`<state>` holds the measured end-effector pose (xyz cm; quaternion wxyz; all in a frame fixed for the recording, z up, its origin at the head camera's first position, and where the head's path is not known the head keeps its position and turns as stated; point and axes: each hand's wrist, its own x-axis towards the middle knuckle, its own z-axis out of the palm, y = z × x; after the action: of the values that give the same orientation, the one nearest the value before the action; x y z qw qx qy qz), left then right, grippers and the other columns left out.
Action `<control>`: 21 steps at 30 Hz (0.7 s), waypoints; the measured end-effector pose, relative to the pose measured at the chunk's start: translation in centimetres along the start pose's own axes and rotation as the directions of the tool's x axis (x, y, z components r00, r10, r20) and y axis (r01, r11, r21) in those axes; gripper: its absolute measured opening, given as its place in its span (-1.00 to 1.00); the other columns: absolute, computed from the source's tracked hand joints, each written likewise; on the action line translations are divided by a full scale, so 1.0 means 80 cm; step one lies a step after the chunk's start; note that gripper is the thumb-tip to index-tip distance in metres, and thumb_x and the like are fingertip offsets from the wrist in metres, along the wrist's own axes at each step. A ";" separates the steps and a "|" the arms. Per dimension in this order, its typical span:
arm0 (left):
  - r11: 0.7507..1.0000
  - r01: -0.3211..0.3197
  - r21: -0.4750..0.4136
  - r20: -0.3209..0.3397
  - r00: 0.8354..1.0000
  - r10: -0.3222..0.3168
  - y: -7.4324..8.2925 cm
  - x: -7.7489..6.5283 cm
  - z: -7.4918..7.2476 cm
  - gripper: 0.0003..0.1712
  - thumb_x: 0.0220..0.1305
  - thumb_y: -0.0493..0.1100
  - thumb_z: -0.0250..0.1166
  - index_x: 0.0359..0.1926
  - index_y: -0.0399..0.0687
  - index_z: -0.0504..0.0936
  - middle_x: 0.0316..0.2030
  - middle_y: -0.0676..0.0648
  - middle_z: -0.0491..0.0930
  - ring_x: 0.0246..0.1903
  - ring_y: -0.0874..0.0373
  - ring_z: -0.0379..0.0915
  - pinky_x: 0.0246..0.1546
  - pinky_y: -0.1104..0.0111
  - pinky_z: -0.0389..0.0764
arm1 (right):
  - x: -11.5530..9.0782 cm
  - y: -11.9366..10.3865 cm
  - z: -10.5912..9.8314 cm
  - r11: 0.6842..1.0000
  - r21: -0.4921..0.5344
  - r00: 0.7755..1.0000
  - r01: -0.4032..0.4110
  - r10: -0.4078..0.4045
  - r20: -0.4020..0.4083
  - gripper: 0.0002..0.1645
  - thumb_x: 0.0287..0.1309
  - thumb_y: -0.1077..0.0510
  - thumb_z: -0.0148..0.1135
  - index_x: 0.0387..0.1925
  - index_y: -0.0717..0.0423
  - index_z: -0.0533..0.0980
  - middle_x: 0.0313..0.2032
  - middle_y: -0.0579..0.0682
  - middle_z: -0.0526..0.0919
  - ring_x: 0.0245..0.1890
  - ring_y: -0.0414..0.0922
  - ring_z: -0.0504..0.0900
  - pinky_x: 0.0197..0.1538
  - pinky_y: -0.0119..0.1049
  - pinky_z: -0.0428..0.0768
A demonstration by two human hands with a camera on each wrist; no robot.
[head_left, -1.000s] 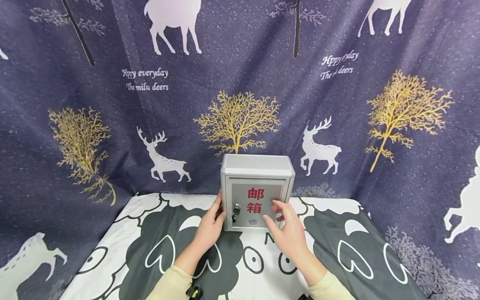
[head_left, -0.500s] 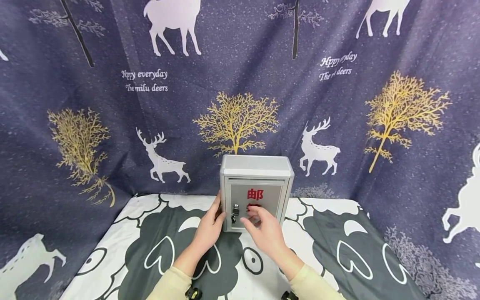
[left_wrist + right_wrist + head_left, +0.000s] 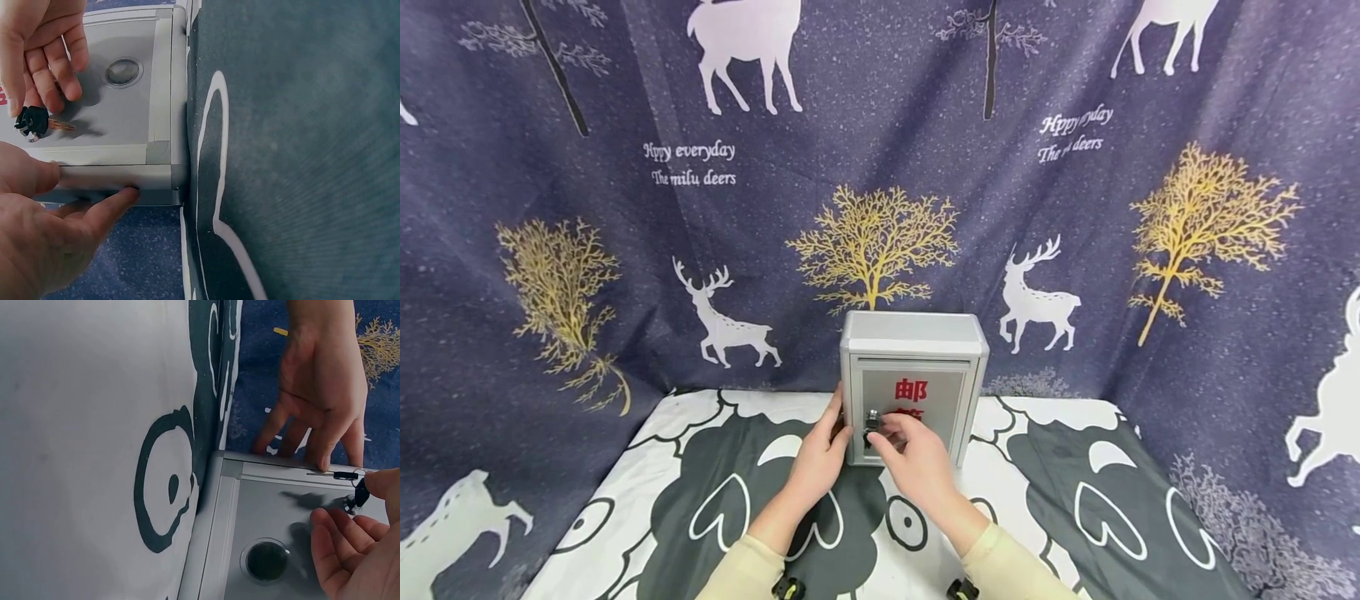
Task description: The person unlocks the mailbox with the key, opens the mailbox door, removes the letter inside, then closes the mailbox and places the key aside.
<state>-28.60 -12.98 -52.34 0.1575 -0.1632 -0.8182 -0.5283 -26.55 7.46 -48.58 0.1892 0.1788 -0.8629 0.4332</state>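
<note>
A grey metal mailbox [image 3: 914,329] with red characters stands upright on the cloth. My left hand [image 3: 816,460] rests against its left side, thumb at the front edge and fingers extended along the side wall. A black-headed key [image 3: 360,491] sits in the door lock [image 3: 350,505], low on the left of the door. Thumb and forefinger of my right hand [image 3: 921,467] pinch the key's head; the other fingers bend loosely in front of the door. From the same ring dangles a second key [image 3: 61,125]. The right hand covers part of the red lettering in the head view.
A black-and-white patterned cloth [image 3: 955,567] covers the table. Behind it hangs a dark blue curtain [image 3: 880,125] with deer and trees. The mailbox door has a round window [image 3: 124,72] near its bottom and a slot [image 3: 913,364] along its top.
My right hand has moved left across the mailbox door, from its right side to the key in the lock, and taken hold of it. The left hand has stayed on the side.
</note>
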 end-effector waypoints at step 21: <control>0.997 0.078 0.019 0.010 0.997 -0.079 0.008 0.001 0.000 -0.13 0.75 -0.21 0.19 0.83 0.37 0.03 0.65 -0.18 0.33 0.51 -0.17 0.46 0.41 -0.11 0.57 | 0.004 -0.002 0.012 0.996 -0.092 0.999 0.021 -0.024 -0.031 -0.69 0.45 -0.02 0.54 0.06 0.07 0.77 -0.18 -0.12 0.83 -0.25 -0.21 0.79 -0.17 -0.26 0.78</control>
<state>-28.39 -12.71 -51.81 0.1335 -0.1324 -0.8296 -0.5257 -26.90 6.56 -48.82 0.2157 0.1725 -0.8768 0.3936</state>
